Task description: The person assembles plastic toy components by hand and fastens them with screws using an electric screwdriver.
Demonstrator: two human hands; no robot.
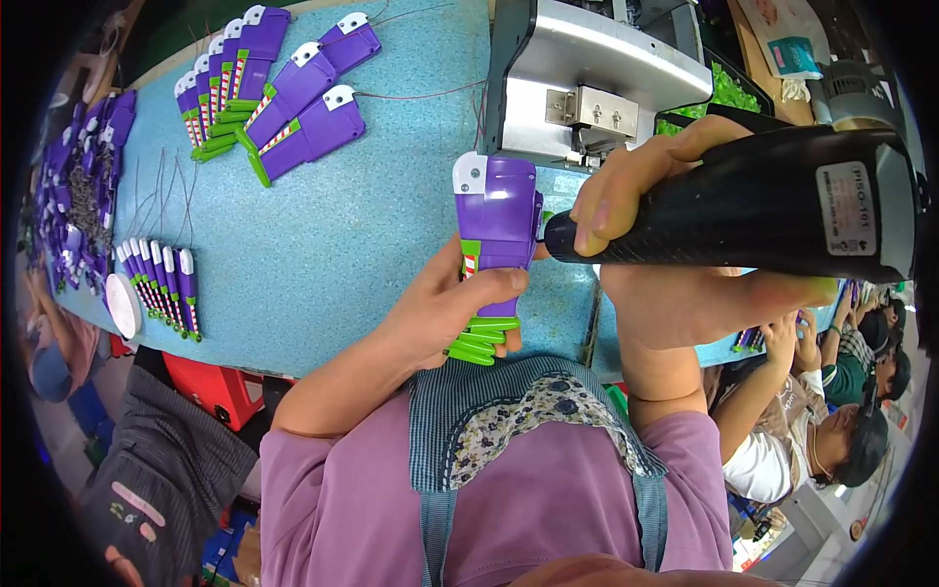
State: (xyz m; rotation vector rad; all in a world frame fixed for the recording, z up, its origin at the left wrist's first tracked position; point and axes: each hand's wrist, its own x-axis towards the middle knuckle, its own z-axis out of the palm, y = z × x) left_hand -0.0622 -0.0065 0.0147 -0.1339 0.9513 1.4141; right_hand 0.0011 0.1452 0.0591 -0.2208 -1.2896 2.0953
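My left hand (435, 308) is closed around a purple plastic toy part (501, 220) with a white end, a red-and-white striped strip and green finger-like tips. The part stands upright in the picture, its white end toward the machine and its green tips nearest my apron. My right hand (621, 191) grips a thick black electric screwdriver (743, 220), held nearly level. Its narrow nose points left, against or very close to the side edge of the purple part; the exact contact of the bit is hard to make out.
Blue-topped bench (391, 196). At far left lie several similar purple parts (303, 83) with thin wires, slimmer ones (166, 279) and a purple pile (83, 196). A metal machine (597, 78) stands ahead, beside a black tray of green pieces (729, 93). People sit at both sides.
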